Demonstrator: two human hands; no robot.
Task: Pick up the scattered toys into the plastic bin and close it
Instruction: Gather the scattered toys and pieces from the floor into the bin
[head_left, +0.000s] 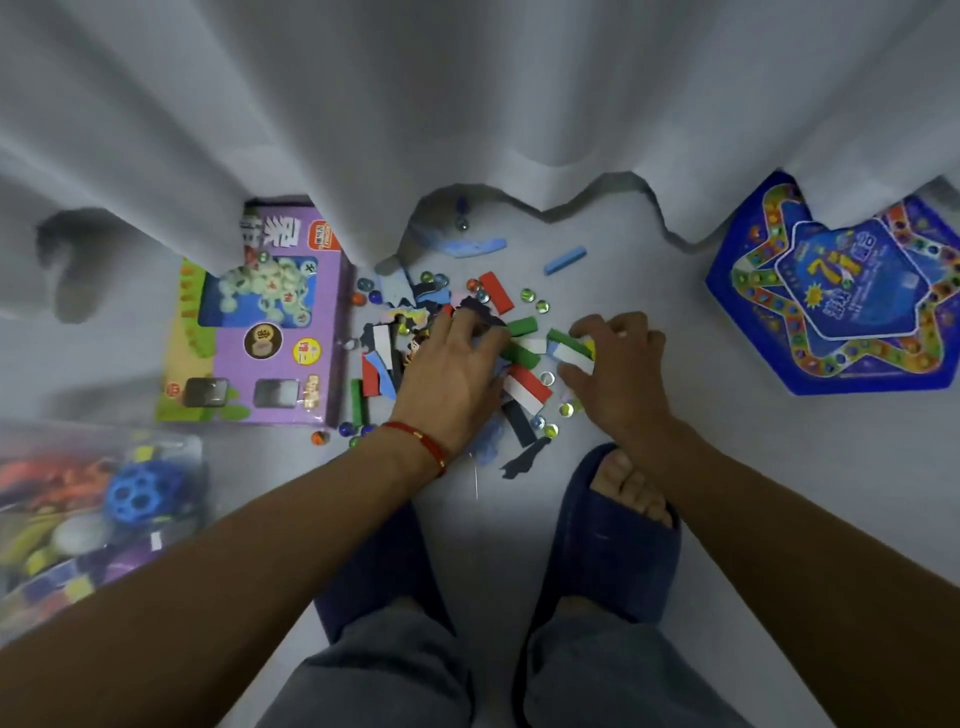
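Toy pile (519, 358): foam blocks, flat cut-outs and glass marbles are heaped on the pale floor (727, 467), just ahead of two blue slippers (608, 540); the blocks' long axes are turned every way, with no shared heading.
Red-and-white block (527, 387): laid between the hands, long axis slanted from upper left to lower right.
Left hand (447, 369): pressed palm-down on the pile, fingers curled into the pieces; a red cord (421, 441) is worn at the wrist.
Right hand (618, 364): fingers curled round a green-and-white block (569, 348).
Plastic bin (78, 519): seen at lower left, lid off, already partly filled, a blue ball (140, 493) inside.
Purple box (260, 322): lying left of the pile.
Blue star board (841, 291): lying well apart at right, partly under the white curtain (467, 104).
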